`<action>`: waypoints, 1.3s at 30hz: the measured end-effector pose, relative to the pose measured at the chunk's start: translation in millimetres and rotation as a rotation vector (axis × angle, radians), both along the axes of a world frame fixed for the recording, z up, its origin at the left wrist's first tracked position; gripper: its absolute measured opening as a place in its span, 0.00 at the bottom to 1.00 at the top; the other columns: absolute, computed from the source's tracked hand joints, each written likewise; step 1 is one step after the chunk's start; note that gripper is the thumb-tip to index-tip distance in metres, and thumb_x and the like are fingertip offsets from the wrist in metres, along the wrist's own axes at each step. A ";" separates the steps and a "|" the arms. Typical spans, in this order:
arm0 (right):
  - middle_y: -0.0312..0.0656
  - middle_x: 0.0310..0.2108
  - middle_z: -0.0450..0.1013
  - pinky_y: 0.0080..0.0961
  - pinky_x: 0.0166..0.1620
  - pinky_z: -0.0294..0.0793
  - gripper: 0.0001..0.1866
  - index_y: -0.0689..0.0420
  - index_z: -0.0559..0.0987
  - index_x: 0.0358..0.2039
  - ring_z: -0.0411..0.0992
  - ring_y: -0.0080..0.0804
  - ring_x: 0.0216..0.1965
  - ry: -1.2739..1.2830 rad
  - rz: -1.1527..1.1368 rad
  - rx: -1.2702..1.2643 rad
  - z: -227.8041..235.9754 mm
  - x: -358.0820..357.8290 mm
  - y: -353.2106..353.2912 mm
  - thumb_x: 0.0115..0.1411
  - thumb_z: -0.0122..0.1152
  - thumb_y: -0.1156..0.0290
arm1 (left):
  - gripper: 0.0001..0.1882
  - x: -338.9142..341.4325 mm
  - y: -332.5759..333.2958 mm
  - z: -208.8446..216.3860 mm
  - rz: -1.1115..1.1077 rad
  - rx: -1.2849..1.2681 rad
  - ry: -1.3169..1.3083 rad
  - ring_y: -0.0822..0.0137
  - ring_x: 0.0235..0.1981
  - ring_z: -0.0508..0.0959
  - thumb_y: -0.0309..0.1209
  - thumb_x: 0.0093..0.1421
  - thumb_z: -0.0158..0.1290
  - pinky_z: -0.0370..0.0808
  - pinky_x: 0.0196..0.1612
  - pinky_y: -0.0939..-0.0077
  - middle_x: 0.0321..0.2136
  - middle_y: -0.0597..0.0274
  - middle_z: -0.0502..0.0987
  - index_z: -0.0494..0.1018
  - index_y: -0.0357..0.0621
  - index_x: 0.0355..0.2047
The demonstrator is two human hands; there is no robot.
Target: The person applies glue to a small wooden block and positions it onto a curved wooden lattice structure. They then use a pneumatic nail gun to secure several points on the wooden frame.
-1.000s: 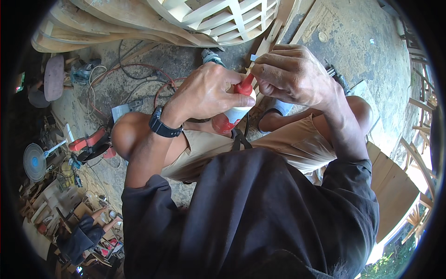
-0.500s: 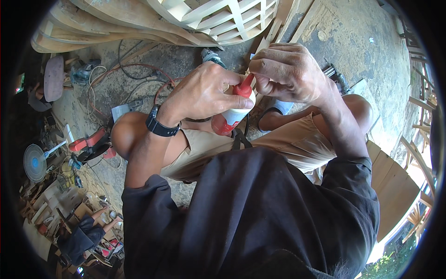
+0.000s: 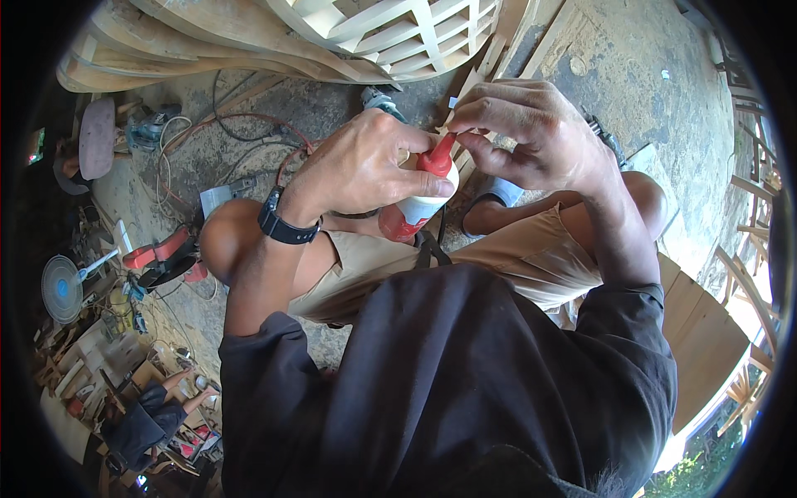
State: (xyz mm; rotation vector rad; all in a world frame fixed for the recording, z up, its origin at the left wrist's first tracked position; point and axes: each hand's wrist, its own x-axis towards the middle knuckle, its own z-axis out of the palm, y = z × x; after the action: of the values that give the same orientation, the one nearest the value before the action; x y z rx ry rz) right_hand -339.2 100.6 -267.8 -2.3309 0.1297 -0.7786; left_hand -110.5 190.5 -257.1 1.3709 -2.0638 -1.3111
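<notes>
My left hand (image 3: 361, 162) is wrapped round the upper part of a squeeze bottle (image 3: 405, 222), white with a red label and probably for glue. Its red tapered nozzle (image 3: 439, 155) points up and away from me, tilted slightly right. Thumb and index finger of my right hand (image 3: 535, 137) pinch at the nozzle's tip. Whether a small piece sits between those fingertips is too small to tell. The bottle is held in the air above my lap, between my bent knees.
Beyond my hands stands a curved wooden lattice frame (image 3: 423, 33). Power tools (image 3: 154, 126), a red hose (image 3: 278, 124) and cables lie on the dusty floor. A fan (image 3: 62, 289) stands at left, near another person (image 3: 141, 423) amid wood scraps. Curved wooden panels (image 3: 706, 332) are at right.
My right hand has shifted slightly to the right, its fingers straightening a little and meeting at the nozzle's tip. My left hand and the bottle stay almost where they were.
</notes>
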 end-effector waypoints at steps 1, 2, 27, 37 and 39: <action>0.44 0.31 0.77 0.36 0.32 0.76 0.10 0.62 0.80 0.38 0.77 0.44 0.30 0.007 0.008 -0.019 -1.7 0.1 -0.2 0.54 0.67 0.82 | 0.20 -0.1 0.0 -0.1 -0.004 0.003 -0.001 0.51 0.22 0.80 0.46 0.55 0.67 0.75 0.30 0.63 0.21 0.47 0.79 0.82 0.38 0.29; 0.44 0.31 0.77 0.36 0.32 0.76 0.10 0.62 0.80 0.38 0.77 0.44 0.29 0.015 0.017 -0.039 -2.3 0.1 -0.4 0.54 0.67 0.82 | 0.20 -0.2 0.1 -0.3 -0.013 0.003 -0.016 0.51 0.23 0.80 0.46 0.55 0.67 0.75 0.30 0.62 0.21 0.46 0.79 0.82 0.38 0.29; 0.39 0.25 0.75 0.28 0.31 0.74 0.06 0.60 0.80 0.34 0.75 0.32 0.27 0.095 -0.035 0.287 -9.8 2.9 7.9 0.54 0.62 0.81 | 0.17 0.5 3.1 5.1 -0.060 -0.079 -0.193 0.44 0.26 0.80 0.42 0.55 0.66 0.77 0.32 0.59 0.24 0.47 0.80 0.81 0.40 0.34; 0.36 0.27 0.78 0.24 0.30 0.73 0.07 0.61 0.81 0.38 0.74 0.22 0.26 0.127 -0.048 0.514 1.6 1.4 9.7 0.59 0.60 0.77 | 0.16 5.6 4.5 9.3 -0.051 -0.118 -0.203 0.43 0.28 0.81 0.40 0.54 0.67 0.77 0.32 0.57 0.25 0.48 0.81 0.79 0.39 0.34; 0.38 0.27 0.78 0.28 0.30 0.75 0.07 0.60 0.81 0.37 0.76 0.28 0.26 0.093 -0.048 0.392 1.5 2.2 10.5 0.58 0.60 0.78 | 0.16 4.8 3.9 10.2 -0.035 -0.084 -0.238 0.43 0.29 0.81 0.41 0.55 0.66 0.77 0.32 0.57 0.25 0.48 0.81 0.79 0.40 0.33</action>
State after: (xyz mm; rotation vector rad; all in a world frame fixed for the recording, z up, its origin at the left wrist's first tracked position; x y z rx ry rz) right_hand -337.0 111.1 -266.2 -1.9959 0.3474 -0.6052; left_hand -105.6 194.4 -246.8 1.5235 -2.2784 -1.1061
